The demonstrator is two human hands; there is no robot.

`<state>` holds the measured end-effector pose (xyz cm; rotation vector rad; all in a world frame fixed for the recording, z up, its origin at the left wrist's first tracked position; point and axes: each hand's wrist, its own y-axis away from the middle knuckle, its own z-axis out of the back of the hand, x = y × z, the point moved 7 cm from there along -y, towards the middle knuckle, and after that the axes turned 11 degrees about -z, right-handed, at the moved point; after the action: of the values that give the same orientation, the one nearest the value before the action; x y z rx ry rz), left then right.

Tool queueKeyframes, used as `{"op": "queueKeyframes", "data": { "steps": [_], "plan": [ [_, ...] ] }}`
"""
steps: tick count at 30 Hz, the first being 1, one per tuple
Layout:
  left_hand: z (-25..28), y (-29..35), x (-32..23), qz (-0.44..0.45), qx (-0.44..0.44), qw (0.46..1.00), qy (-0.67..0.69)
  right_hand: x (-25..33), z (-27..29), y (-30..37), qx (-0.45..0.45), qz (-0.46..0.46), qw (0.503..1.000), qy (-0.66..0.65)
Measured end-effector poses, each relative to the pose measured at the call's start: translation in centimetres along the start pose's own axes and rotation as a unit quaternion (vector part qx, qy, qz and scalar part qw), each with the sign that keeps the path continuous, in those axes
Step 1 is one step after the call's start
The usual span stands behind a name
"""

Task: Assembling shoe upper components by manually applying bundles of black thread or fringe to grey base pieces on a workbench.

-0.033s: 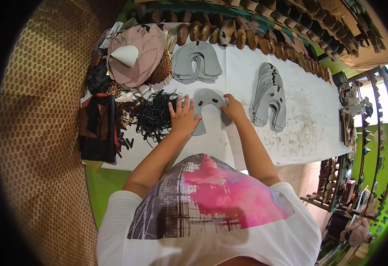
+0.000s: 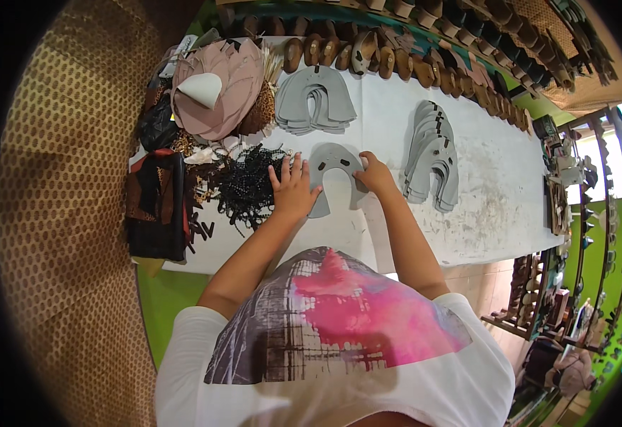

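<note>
A grey horseshoe-shaped shoe upper (image 2: 334, 154) lies flat on the white-covered table in front of me, with small dark pieces on its curved top. My left hand (image 2: 295, 189) is open, fingers spread, its thumb touching the upper's left side. On the opposite edge, my right hand (image 2: 375, 174) has its thumb on the upper and its forefinger at the outer rim; the other fingers are curled and partly hidden. A tangled heap of black beaded strips (image 2: 243, 186) sits beside my left hand.
One stack of grey uppers (image 2: 316, 99) stands behind, another stack (image 2: 432, 156) to the right. Pink cut pieces (image 2: 236, 92) with a white cone (image 2: 200, 91) fill the back left. A dark box (image 2: 158, 228) is at the left edge. Brown shoe forms (image 2: 424, 71) line the back.
</note>
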<state>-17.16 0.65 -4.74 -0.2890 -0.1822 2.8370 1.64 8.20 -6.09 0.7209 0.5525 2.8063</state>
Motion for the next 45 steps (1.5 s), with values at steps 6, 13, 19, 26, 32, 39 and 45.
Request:
{"op": "queueKeyframes", "data": {
  "steps": [6, 13, 19, 26, 32, 39, 45],
  "plan": [
    [0.2, 0.5, -0.1, 0.011, 0.014, 1.0, -0.005, 1.2, 1.9, 1.6, -0.071, 0.063, 0.992, 0.082],
    [-0.4, -0.6, -1.4, -0.048, -0.011, 0.999, 0.015, 3.8, -1.3, 5.5, -0.198, 0.288, 0.928, 0.126],
    [-0.1, -0.6, -1.6, -0.042, 0.003, 0.999, 0.008, 2.8, -2.2, 5.8, -0.23, 0.262, 0.927, 0.139],
    [-0.3, -1.1, -1.7, -0.054, -0.018, 0.998, 0.006, 2.6, -2.3, 5.1, -0.169, 0.202, 0.951, 0.159],
    [-0.4, -1.8, -1.7, -0.047, -0.013, 0.999, -0.003, 3.3, -2.3, 5.2, -0.184, 0.203, 0.943, 0.191],
    [-0.1, -1.8, -2.4, -0.021, 0.061, 0.996, -0.064, 2.3, -2.5, 4.4, -0.098, 0.174, 0.966, 0.165],
    [-0.9, -0.3, -1.7, -0.029, 0.007, 0.999, -0.016, 1.1, -3.9, 5.6, -0.155, 0.182, 0.961, 0.142]
  ]
}}
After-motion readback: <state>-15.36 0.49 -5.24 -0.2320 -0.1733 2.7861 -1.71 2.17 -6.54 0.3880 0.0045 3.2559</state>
